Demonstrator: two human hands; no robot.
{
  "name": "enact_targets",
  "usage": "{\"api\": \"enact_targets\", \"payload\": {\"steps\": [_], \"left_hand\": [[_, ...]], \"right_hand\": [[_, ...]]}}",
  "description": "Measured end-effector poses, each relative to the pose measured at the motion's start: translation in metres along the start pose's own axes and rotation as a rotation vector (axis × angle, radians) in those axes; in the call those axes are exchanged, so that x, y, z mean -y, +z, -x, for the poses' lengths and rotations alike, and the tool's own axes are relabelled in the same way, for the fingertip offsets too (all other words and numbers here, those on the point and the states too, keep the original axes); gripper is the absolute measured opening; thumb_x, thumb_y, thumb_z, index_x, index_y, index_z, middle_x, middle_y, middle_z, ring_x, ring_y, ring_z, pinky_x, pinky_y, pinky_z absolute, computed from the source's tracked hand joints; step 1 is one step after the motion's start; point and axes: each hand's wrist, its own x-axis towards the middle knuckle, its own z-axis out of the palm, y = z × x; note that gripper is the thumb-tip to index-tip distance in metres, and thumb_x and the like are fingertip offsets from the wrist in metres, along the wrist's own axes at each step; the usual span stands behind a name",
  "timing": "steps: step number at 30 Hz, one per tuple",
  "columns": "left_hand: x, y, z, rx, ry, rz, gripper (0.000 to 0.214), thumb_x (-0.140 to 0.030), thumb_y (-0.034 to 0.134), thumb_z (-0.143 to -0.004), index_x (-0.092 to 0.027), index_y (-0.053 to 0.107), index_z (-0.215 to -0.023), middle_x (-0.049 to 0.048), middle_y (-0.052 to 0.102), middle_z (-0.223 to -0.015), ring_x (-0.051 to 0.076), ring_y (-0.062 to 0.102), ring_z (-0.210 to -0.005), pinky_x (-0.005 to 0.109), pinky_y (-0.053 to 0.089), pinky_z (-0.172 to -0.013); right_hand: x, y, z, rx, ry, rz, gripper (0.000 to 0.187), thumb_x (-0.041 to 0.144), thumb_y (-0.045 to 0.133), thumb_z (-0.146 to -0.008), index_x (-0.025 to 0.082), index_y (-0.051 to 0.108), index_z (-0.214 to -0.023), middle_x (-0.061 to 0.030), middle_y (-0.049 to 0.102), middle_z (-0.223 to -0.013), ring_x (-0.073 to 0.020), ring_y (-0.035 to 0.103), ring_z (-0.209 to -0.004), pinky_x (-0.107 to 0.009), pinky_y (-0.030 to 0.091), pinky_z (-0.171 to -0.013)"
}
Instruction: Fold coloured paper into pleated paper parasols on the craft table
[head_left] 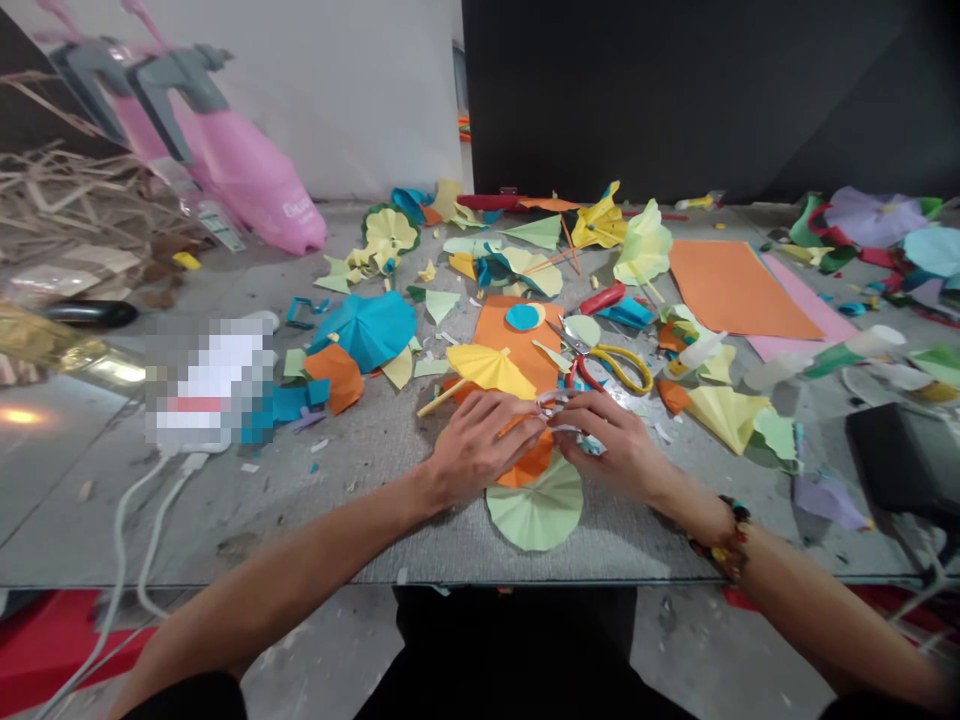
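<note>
Over the near middle of the table, my left hand and my right hand meet with fingers bent together. Between their fingertips is a pale paper strip, partly hidden by the fingers. Below them lie an orange paper piece and a pleated pale green paper disc. A yellow paper umbrella with a stick touches the area just behind my left hand. Scissors with yellow and red handles lie open behind my right hand. Under them is orange paper bearing a small blue paper circle.
A blue paper umbrella lies left of centre. Orange sheets and a glue bottle are at the right, near a black adapter. Pink spray bottles stand back left, beyond a cabled white device. Paper scraps are scattered around.
</note>
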Motion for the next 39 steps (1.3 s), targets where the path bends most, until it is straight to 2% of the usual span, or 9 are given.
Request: {"api": "enact_targets", "payload": {"steps": [7, 16, 18, 20, 22, 24, 28, 33, 39], "left_hand": [[-0.003, -0.006, -0.003, 0.024, 0.144, -0.182, 0.016, -0.014, 0.065, -0.098, -0.015, 0.068, -0.113, 0.0057, 0.074, -0.109, 0.019, 0.064, -0.097, 0.034, 0.047, -0.086], [-0.006, -0.015, -0.007, -0.018, 0.251, -0.241, 0.015, -0.015, 0.064, -0.098, -0.022, 0.071, -0.109, 0.0015, 0.074, -0.113, 0.016, 0.064, -0.097, 0.033, 0.046, -0.094], [-0.007, -0.015, -0.006, -0.032, 0.262, -0.222, 0.014, -0.016, 0.063, -0.098, -0.024, 0.071, -0.107, -0.0005, 0.075, -0.110, 0.015, 0.064, -0.094, 0.032, 0.046, -0.095], [-0.006, -0.014, -0.005, -0.054, 0.258, -0.176, 0.014, -0.015, 0.064, -0.098, -0.025, 0.071, -0.106, -0.0022, 0.075, -0.107, 0.014, 0.064, -0.092, 0.031, 0.046, -0.096], [-0.004, -0.013, -0.002, -0.079, 0.204, -0.109, 0.019, -0.014, 0.067, -0.095, -0.026, 0.070, -0.110, -0.0022, 0.075, -0.106, 0.015, 0.065, -0.095, 0.031, 0.047, -0.095], [0.000, -0.011, 0.002, -0.100, 0.113, -0.044, 0.027, -0.013, 0.071, -0.092, -0.027, 0.068, -0.115, -0.0004, 0.074, -0.108, 0.016, 0.065, -0.101, 0.031, 0.048, -0.093], [0.007, -0.006, 0.008, -0.115, 0.037, -0.041, 0.027, -0.017, 0.073, -0.092, -0.029, 0.068, -0.116, 0.0013, 0.074, -0.108, 0.018, 0.066, -0.101, 0.032, 0.049, -0.090], [0.008, -0.005, 0.012, -0.117, 0.072, -0.053, 0.029, -0.017, 0.073, -0.092, -0.028, 0.068, -0.118, 0.0024, 0.073, -0.109, 0.018, 0.064, -0.101, 0.032, 0.048, -0.091], [0.006, -0.007, 0.008, -0.126, 0.058, -0.038, 0.027, -0.016, 0.072, -0.091, -0.027, 0.068, -0.116, 0.0013, 0.072, -0.106, 0.017, 0.063, -0.098, 0.032, 0.047, -0.087]], "right_hand": [[0.004, -0.007, -0.001, 0.041, 0.001, -0.011, 0.012, 0.017, 0.060, -0.101, 0.023, 0.066, -0.109, -0.0076, 0.067, -0.101, -0.0187, 0.068, -0.092, -0.031, 0.059, -0.077], [0.005, -0.008, -0.001, 0.010, -0.045, -0.010, 0.012, 0.017, 0.059, -0.100, 0.024, 0.065, -0.106, -0.0064, 0.065, -0.098, -0.0194, 0.066, -0.091, -0.033, 0.057, -0.076], [0.000, -0.010, -0.001, -0.066, 0.007, -0.005, 0.012, 0.018, 0.059, -0.099, 0.026, 0.066, -0.104, -0.0059, 0.065, -0.095, -0.0199, 0.066, -0.087, -0.035, 0.058, -0.075], [-0.008, -0.015, -0.002, -0.199, 0.108, 0.036, 0.011, 0.020, 0.059, -0.099, 0.027, 0.068, -0.103, -0.0060, 0.066, -0.093, -0.0213, 0.066, -0.086, -0.036, 0.058, -0.073], [-0.021, -0.021, -0.002, -0.307, 0.198, 0.119, 0.011, 0.024, 0.060, -0.100, 0.027, 0.070, -0.104, -0.0076, 0.067, -0.094, -0.0232, 0.066, -0.087, -0.037, 0.057, -0.072], [-0.034, -0.024, -0.001, -0.337, 0.223, 0.203, 0.015, 0.026, 0.060, -0.101, 0.026, 0.071, -0.110, -0.0094, 0.068, -0.098, -0.0252, 0.067, -0.091, -0.039, 0.057, -0.076], [-0.053, -0.020, 0.002, -0.187, 0.204, 0.285, 0.030, 0.027, 0.058, -0.102, 0.025, 0.065, -0.131, -0.0089, 0.071, -0.100, -0.0250, 0.067, -0.088, -0.041, 0.054, -0.079], [-0.054, -0.009, 0.005, -0.098, 0.127, 0.262, 0.028, 0.024, 0.059, -0.102, 0.026, 0.068, -0.128, -0.0085, 0.069, -0.101, -0.0261, 0.066, -0.097, -0.042, 0.053, -0.084], [-0.052, -0.009, 0.005, 0.011, 0.110, 0.139, 0.039, 0.015, 0.046, -0.102, 0.028, 0.065, -0.134, -0.0119, 0.065, -0.114, -0.0260, 0.065, -0.107, -0.043, 0.056, -0.090]]}}
